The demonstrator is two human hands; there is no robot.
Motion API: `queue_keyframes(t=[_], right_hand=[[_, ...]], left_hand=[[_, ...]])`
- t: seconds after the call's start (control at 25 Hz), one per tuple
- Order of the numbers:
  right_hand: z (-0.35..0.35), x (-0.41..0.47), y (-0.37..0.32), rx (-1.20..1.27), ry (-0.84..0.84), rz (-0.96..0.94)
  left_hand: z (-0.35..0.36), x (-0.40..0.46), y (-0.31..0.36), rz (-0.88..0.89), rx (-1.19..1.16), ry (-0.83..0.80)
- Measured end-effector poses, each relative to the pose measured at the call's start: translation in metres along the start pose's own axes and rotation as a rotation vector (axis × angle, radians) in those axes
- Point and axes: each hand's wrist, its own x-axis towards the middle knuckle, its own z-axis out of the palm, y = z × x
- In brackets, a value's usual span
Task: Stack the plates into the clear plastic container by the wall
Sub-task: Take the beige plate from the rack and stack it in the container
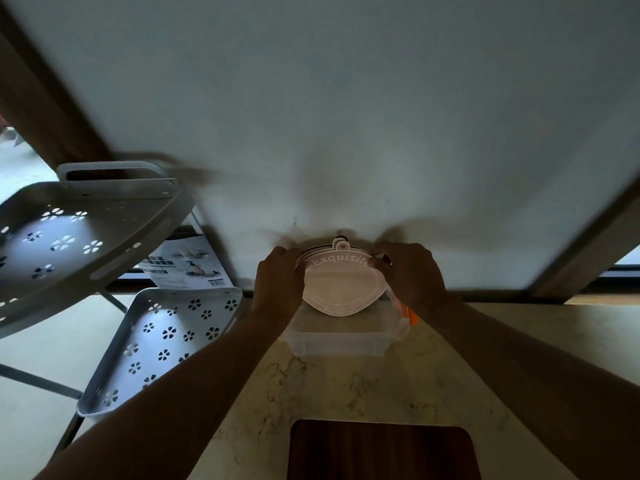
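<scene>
A stack of pale pink plates (341,289), the front one lettered "Exquisite" with a small hanging tab on top, stands tilted on edge inside the clear plastic container (332,342) against the wall. My left hand (278,275) grips the stack's left rim. My right hand (410,271) grips the right rim. The plates behind the front one show only as thin edges. The container's orange latch (412,317) peeks out below my right wrist.
A grey tiered rack with flower-shaped holes stands at left, with an upper shelf (69,237) and a lower shelf (166,341). A printed box (187,265) lies behind it. A dark wooden board (381,452) sits on the marble counter (346,386) near me. The wall (346,133) is directly behind the container.
</scene>
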Motion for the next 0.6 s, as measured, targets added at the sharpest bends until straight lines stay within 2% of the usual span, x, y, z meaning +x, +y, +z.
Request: queue_keyframes(t=[0.2,0.6], right_hand=[[0.004,-0.008,-0.004,-0.044,0.045,0.016],[0.008,-0.009,-0.007,0.038,0.09,0.086]], left_hand=[[0.003,-0.007,-0.004,0.002,-0.048,0.043],[0.004,-0.007,-0.005,0.003,-0.102,0.075]])
